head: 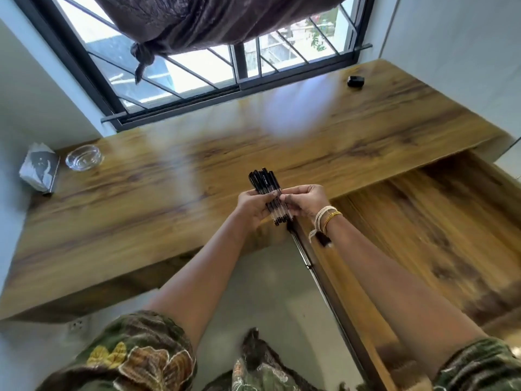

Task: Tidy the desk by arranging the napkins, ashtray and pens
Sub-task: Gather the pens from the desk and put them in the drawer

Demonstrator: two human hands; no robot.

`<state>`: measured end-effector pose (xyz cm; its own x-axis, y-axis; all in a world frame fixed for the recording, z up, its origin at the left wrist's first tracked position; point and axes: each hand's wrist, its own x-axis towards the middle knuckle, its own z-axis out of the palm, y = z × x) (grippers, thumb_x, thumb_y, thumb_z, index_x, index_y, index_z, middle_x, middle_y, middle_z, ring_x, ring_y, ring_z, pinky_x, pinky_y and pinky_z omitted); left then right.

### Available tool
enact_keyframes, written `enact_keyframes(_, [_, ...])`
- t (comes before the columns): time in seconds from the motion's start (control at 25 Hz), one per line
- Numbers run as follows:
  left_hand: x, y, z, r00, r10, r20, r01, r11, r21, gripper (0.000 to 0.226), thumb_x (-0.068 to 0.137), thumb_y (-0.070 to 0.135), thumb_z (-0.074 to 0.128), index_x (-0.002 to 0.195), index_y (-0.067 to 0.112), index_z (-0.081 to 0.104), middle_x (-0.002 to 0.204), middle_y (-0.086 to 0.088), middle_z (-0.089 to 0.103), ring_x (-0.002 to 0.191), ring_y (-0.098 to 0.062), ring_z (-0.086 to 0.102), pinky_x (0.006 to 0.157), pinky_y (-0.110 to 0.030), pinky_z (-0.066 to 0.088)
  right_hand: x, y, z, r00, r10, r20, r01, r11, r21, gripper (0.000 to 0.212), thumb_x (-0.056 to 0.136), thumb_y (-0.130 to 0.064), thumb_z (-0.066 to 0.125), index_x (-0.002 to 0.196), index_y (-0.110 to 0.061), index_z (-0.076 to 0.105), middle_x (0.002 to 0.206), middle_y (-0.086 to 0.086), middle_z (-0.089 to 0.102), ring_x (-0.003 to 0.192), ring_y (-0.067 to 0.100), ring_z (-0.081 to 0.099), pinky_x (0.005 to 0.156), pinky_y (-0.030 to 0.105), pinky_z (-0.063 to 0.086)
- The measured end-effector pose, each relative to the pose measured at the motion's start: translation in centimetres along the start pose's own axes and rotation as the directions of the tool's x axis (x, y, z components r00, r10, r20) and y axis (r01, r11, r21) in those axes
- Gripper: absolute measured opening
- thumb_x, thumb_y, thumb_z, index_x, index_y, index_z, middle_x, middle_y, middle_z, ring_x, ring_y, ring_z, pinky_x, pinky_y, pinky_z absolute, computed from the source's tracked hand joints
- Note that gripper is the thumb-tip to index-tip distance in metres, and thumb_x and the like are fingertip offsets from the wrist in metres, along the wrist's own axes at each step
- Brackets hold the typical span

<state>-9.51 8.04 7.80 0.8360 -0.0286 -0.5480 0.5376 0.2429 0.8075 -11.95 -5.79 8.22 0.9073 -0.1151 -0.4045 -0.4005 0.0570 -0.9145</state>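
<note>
A bundle of several black-capped pens (265,180) is held upright over the front edge of the wooden desk (174,176). My left hand (253,206) grips the bundle from the left and my right hand (308,200) pinches it from the right, with both hands closed around the clear barrels. A clear glass ashtray (84,158) sits at the desk's far left. Beside the ashtray, in the left corner, stands a pack of napkins (39,167) with white tissue sticking out.
A small black object (355,81) lies at the desk's far right near the barred window (214,69). A lower wooden surface (439,221) adjoins the desk on the right. White walls close in the left and right sides.
</note>
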Motion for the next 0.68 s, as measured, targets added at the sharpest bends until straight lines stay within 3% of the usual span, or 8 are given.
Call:
enact_keyframes(0.24, [-6.6, -7.1, 6.4, 1.000, -0.027, 0.016, 0.026, 0.999, 0.019, 0.008, 0.084, -0.008, 0.064, 0.084, 0.000, 0.063, 0.080, -0.015, 0.065, 0.054, -0.017, 0.068, 0.053, -0.027, 0.058, -5.0, 3.2, -8.6, 1.000, 0.022, -0.022, -0.025, 0.986, -0.162, 0.007, 0.076, -0.010, 0.079, 0.075, -0.009, 0.072, 0.074, 0.010, 0.071, 0.058, 0.014, 0.066, 0.054, 0.026, 0.057])
enact_keyframes(0.36, [-9.0, -10.5, 9.0, 0.997, -0.082, 0.016, 0.082, 0.997, 0.007, 0.010, 0.086, -0.008, 0.062, 0.095, -0.005, 0.061, 0.082, -0.017, 0.065, 0.051, -0.017, 0.068, 0.053, -0.029, 0.059, -7.3, 4.5, -12.3, 0.999, 0.050, 0.011, -0.047, 0.984, -0.169, 0.007, 0.078, -0.007, 0.076, 0.076, -0.004, 0.071, 0.065, 0.010, 0.067, 0.046, 0.009, 0.062, 0.048, 0.023, 0.056])
enact_keyframes(0.52, [-10.2, -13.7, 10.6, 0.986, -0.167, -0.008, 0.167, 0.986, 0.025, 0.040, 0.084, -0.004, 0.066, 0.121, -0.010, 0.053, 0.092, -0.018, 0.067, 0.067, -0.020, 0.071, 0.055, -0.030, 0.059, -9.0, 6.5, -15.5, 0.995, 0.098, 0.033, -0.090, 0.977, -0.194, 0.005, 0.080, -0.006, 0.074, 0.081, -0.002, 0.071, 0.067, 0.012, 0.066, 0.048, 0.010, 0.059, 0.051, 0.022, 0.056])
enact_keyframes(0.68, [-9.8, -16.2, 12.0, 0.965, -0.256, -0.055, 0.260, 0.962, 0.080, 0.063, 0.079, 0.001, 0.073, 0.135, -0.001, 0.044, 0.114, -0.020, 0.064, 0.095, -0.028, 0.070, 0.073, -0.038, 0.061, -9.2, 9.0, -17.6, 0.979, 0.199, 0.047, -0.181, 0.949, -0.259, 0.015, 0.080, -0.004, 0.073, 0.095, -0.001, 0.069, 0.078, 0.010, 0.068, 0.061, 0.015, 0.063, 0.066, 0.030, 0.058])
